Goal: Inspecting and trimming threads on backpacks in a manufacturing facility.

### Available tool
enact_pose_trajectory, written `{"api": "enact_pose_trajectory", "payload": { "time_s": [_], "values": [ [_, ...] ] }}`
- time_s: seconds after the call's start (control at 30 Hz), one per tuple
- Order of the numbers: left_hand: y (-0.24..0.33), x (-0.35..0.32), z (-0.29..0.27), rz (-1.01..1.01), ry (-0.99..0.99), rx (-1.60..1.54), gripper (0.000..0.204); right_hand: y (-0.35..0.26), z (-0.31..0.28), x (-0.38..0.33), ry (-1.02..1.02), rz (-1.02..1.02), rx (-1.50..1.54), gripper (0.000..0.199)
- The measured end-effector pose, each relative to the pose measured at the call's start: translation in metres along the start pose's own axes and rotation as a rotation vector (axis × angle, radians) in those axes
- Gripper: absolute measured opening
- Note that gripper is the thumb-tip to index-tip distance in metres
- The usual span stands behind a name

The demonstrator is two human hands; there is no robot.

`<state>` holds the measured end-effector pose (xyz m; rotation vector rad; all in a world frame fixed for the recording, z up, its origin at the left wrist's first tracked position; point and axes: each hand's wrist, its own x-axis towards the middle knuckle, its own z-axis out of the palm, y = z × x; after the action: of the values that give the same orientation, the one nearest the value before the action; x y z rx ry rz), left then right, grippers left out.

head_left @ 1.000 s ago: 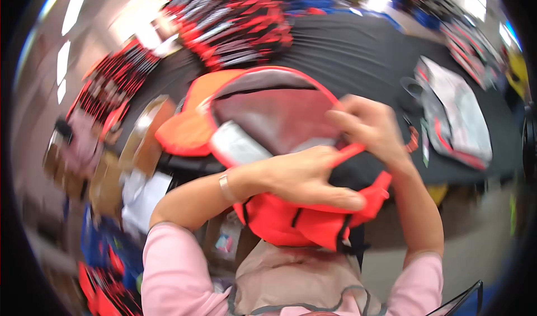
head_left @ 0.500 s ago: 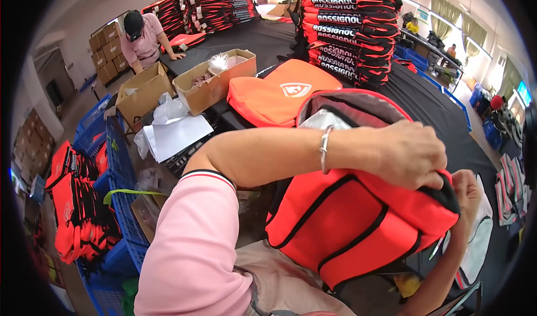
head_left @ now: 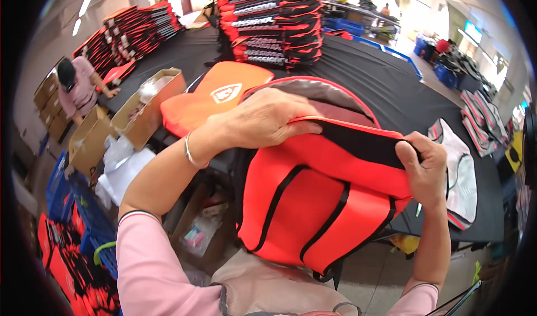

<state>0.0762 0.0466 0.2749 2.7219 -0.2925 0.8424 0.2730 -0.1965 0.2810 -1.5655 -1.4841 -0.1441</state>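
Note:
An orange-red backpack [head_left: 319,198] with black trim hangs in front of me at the near edge of the black-covered table. Its top gapes, showing a grey lining. My left hand [head_left: 271,117] pinches the left part of the opening's near rim, thumb on the outside. At the right end of the same rim, my right hand [head_left: 425,165] grips the fabric, so a black band is stretched between the two. Just beyond the backpack lies a flat orange bag [head_left: 196,100] with a white shield emblem. A silver bracelet [head_left: 193,151] circles my left wrist.
A tall stack of red and black bags [head_left: 274,25] stands farther back on the table [head_left: 391,86]. Open cardboard boxes [head_left: 151,112] are on the left, with a co-worker [head_left: 78,86] behind. Grey-white bags [head_left: 456,170] lie at right. Blue crates [head_left: 84,210] line the left side.
My left hand has moved left along the rim, away from my right hand. The bag's rim is now spread wide between them. The whole view has turned to the right.

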Motion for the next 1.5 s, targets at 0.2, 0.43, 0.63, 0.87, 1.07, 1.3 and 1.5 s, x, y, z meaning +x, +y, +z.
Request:
{"api": "enact_pose_trajectory", "payload": {
  "time_s": [0.2, 0.43, 0.63, 0.87, 1.07, 1.3, 1.5],
  "values": [
    [0.033, 0.037, -0.021, -0.460, -0.294, -1.030, 0.026, 0.026, -0.017, 0.019, -0.083, 0.116, -0.003, 0.033],
    [0.015, 0.054, -0.006, -0.270, -0.314, -0.735, 0.037, -0.034, 0.026, 0.039, -0.185, -0.014, -0.123, 0.038],
    [-0.020, 0.005, 0.022, -0.109, 0.107, -0.274, 0.034, -0.018, 0.025, 0.033, -0.086, -0.082, -0.083, 0.035],
    [0.015, -0.004, 0.008, -0.439, 0.221, -0.817, 0.047, -0.010, 0.019, 0.043, -0.153, 0.019, -0.029, 0.032],
    [0.039, 0.004, 0.009, -0.931, 0.363, -1.285, 0.055, 0.041, 0.022, 0.048, -0.137, 0.075, 0.125, 0.044],
    [0.022, -0.028, 0.015, -0.635, 0.095, -1.192, 0.049, 0.018, 0.026, 0.051, -0.156, 0.123, -0.061, 0.044],
    [0.051, -0.017, 0.039, -0.443, 0.424, -1.682, 0.042, -0.016, 0.056, 0.083, -0.306, 0.178, 0.185, 0.042]
  ]
}}
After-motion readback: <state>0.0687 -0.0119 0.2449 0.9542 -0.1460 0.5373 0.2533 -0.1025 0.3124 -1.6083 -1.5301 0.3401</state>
